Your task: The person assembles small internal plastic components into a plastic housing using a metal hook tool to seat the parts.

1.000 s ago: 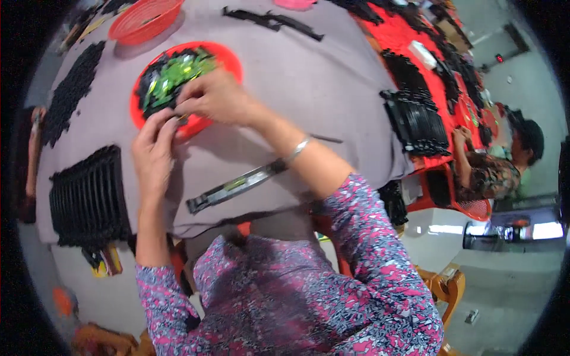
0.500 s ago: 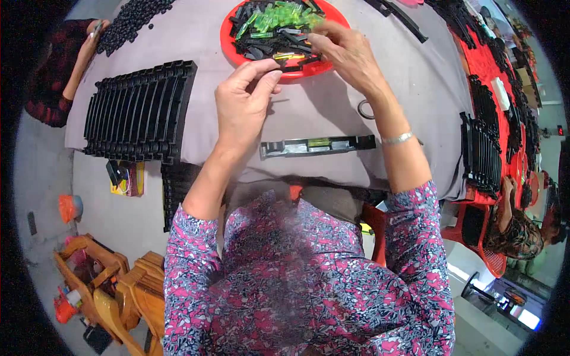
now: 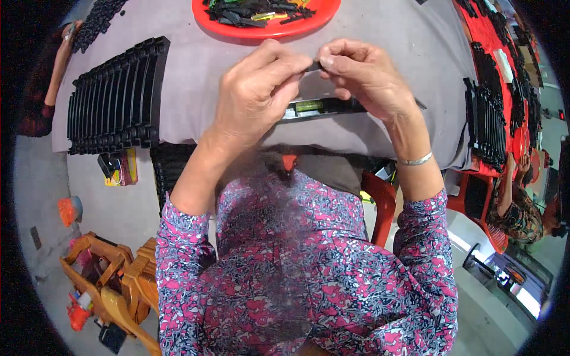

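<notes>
- Left hand (image 3: 256,89) and right hand (image 3: 363,76) meet at upper centre, fingertips pinched together on a small dark piece (image 3: 313,65).
- Below them lies a black bar (image 3: 317,108); a red tray (image 3: 267,29) sits at the top.

Grey-covered table (image 3: 196,77) over pale floor (image 3: 113,207), red chair (image 3: 383,199) beneath.

The person wears a short-sleeved top (image 3: 309,267) patterned in pink, grey and white flecks, and a thin silver bracelet (image 3: 414,161) circles the right wrist.
</notes>
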### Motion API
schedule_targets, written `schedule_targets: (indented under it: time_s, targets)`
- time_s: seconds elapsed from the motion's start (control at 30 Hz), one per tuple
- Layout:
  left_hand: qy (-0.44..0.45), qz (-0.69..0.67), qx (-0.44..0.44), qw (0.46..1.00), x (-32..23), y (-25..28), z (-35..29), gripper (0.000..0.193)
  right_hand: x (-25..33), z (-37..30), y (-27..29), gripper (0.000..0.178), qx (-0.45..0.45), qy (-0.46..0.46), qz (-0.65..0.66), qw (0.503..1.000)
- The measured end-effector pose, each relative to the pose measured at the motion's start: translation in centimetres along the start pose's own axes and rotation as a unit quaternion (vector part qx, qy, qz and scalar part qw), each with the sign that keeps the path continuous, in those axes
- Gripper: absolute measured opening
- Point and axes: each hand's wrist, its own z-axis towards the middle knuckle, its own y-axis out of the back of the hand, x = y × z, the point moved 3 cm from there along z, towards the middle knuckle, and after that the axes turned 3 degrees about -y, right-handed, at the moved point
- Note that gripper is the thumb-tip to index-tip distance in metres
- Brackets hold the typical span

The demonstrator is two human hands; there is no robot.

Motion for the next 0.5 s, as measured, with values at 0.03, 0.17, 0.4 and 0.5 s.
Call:
schedule_targets:
  time_s: [0.03, 0.17, 0.4, 0.5]
  targets:
    - [0.004, -0.001, 0.001, 1.000, -0.1, -0.1, -0.3, 0.025, -0.2, -0.7, 0.3, 0.015, 0.000, -0.004, 0.001, 1.000]
    - [0.116, -0.082, 0.084, 0.986, 0.3, -0.7, -1.5, 0.027, -1.0, -3.6, 1.8, 0.016, -0.074, 0.034, -0.148, 0.986]
    - [0.187, -0.057, 0.248, 0.949, 1.4, -1.1, -3.0, 0.020, -2.6, -6.0, 0.4, 0.006, -0.136, 0.034, -0.191, 0.972]
    - [0.157, -0.074, 0.218, 0.960, 1.0, -1.7, -3.1, 0.017, -3.2, -5.9, 0.1, 0.006, -0.171, 0.059, -0.203, 0.962]
